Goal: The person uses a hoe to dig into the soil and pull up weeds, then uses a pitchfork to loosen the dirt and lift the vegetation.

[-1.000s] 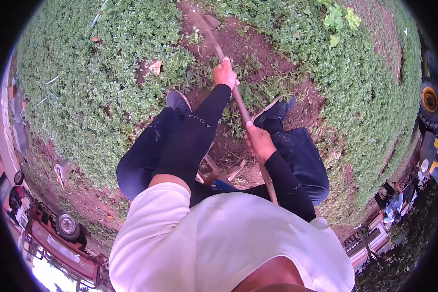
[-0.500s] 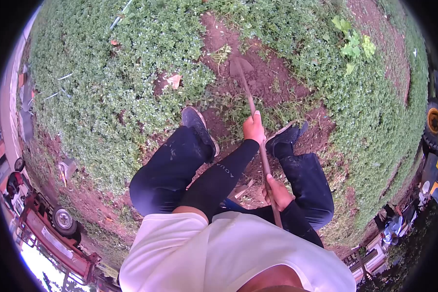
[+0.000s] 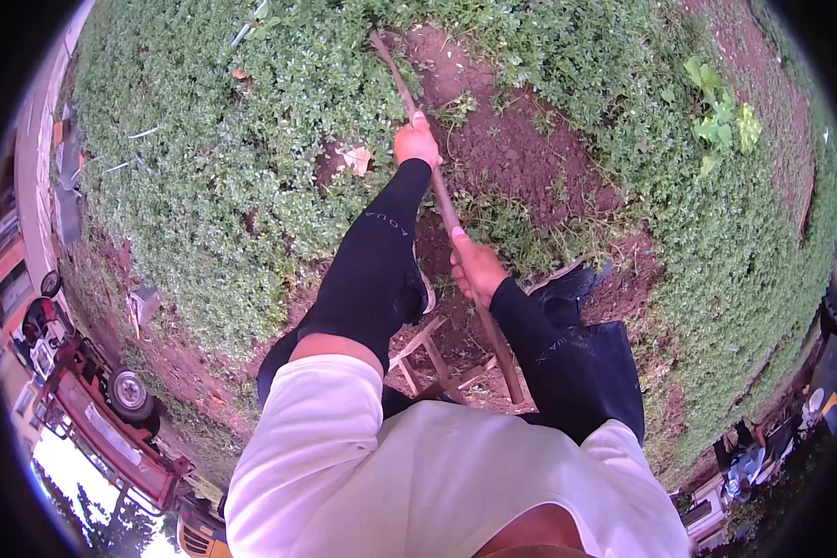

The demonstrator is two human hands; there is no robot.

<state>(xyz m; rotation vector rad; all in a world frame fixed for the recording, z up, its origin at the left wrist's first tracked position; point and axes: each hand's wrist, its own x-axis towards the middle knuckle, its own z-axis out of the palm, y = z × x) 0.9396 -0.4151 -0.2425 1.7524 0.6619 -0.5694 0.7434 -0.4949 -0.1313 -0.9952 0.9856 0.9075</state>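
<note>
A long wooden handle point(image 3: 445, 198) runs from the top of the view down toward my body. My left hand point(image 3: 417, 144) is wrapped round its upper part, above the green plants. Lower down the shaft, my right hand point(image 3: 477, 267) grips it just above its near end. The tool's far end reaches into the leaves at the top, and its head cannot be made out. Bare reddish soil point(image 3: 521, 153) lies to the right of the handle.
Low green plants point(image 3: 195, 186) spread on both sides. A small wooden frame point(image 3: 428, 358) lies between my legs. A dry leaf point(image 3: 356, 160) rests left of the handle. My shoe point(image 3: 567, 288) is at the right. A red vehicle point(image 3: 102, 437) stands at the lower left.
Both hands have moved forward and left with the handle. Its far end has left the soil patch and swung to the upper left. The wooden frame now shows more.
</note>
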